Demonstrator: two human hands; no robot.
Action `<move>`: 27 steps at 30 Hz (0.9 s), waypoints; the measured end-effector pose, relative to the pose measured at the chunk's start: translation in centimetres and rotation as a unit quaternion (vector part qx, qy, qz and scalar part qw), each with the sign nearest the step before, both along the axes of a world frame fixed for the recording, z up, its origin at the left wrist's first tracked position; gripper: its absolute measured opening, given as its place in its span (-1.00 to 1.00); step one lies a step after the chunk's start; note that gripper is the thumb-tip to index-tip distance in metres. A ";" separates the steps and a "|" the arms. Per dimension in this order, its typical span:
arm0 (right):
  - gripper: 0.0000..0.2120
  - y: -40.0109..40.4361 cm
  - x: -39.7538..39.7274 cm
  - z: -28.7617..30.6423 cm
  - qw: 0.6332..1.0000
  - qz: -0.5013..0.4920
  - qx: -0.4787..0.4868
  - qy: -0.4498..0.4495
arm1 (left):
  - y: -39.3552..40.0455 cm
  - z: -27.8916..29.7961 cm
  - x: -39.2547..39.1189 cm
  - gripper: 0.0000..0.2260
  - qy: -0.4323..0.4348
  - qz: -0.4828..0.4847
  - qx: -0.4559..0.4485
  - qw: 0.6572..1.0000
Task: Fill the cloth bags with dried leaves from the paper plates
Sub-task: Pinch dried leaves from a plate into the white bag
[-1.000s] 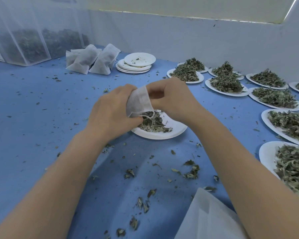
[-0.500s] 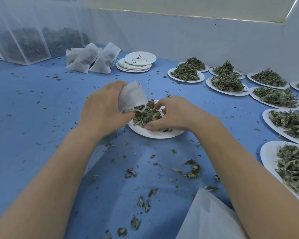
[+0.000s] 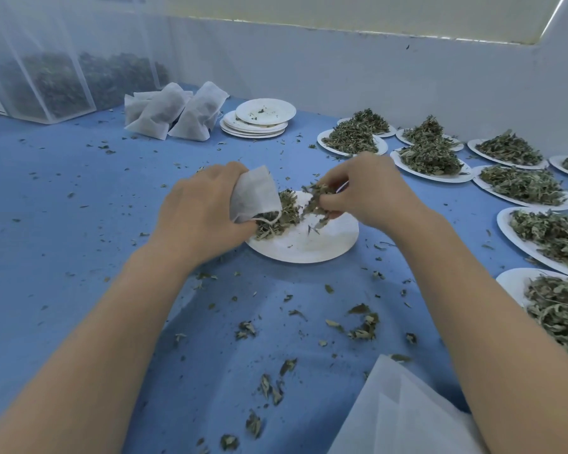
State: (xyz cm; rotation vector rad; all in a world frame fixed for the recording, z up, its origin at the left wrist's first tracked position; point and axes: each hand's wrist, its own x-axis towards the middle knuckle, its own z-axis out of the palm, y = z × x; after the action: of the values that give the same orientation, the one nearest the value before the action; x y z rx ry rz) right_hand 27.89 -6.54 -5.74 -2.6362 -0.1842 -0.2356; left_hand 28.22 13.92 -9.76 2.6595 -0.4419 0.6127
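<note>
My left hand (image 3: 204, 211) grips a small white cloth bag (image 3: 254, 193) by its side, the mouth tipped down onto a white paper plate (image 3: 309, 247) in the middle of the blue table. A small heap of dried leaves (image 3: 281, 217) lies at the bag's mouth on the plate's left part. My right hand (image 3: 371, 191) hovers over the plate's far edge and pinches a clump of dried leaves (image 3: 318, 198) just right of the bag.
Several plates heaped with leaves (image 3: 430, 158) line the right side. Filled bags (image 3: 174, 113) and a stack of bare plates (image 3: 259, 119) sit at the back, beside mesh containers (image 3: 56, 83). Flat bags (image 3: 400, 417) lie near me; loose leaves (image 3: 361, 326) litter the table.
My right hand has lifted off the plate with a clump of leaves and drawn it rightward. The bag in my left hand now tips lower, toward the plate.
</note>
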 end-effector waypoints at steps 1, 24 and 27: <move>-0.86 -0.1 -0.2 0.3 1.000 0.008 0.003 -0.016 | -0.1 0.0 0.0 -0.52 -0.004 -0.003 0.016 1.000; -0.76 2.4 -1.1 0.7 0.976 0.149 0.156 -0.006 | -1.3 0.1 -0.5 -0.49 -0.054 -0.020 -0.014 0.998; -0.83 3.2 -0.7 0.4 0.981 0.134 0.135 -0.042 | -1.5 0.2 -0.6 -0.48 -0.067 -0.029 -0.037 0.997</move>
State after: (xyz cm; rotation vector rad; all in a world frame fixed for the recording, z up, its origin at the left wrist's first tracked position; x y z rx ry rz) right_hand 27.15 -3.38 -5.32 -2.3035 -0.4950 -0.2609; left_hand 27.60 12.45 -9.58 2.5347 -0.5227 0.7776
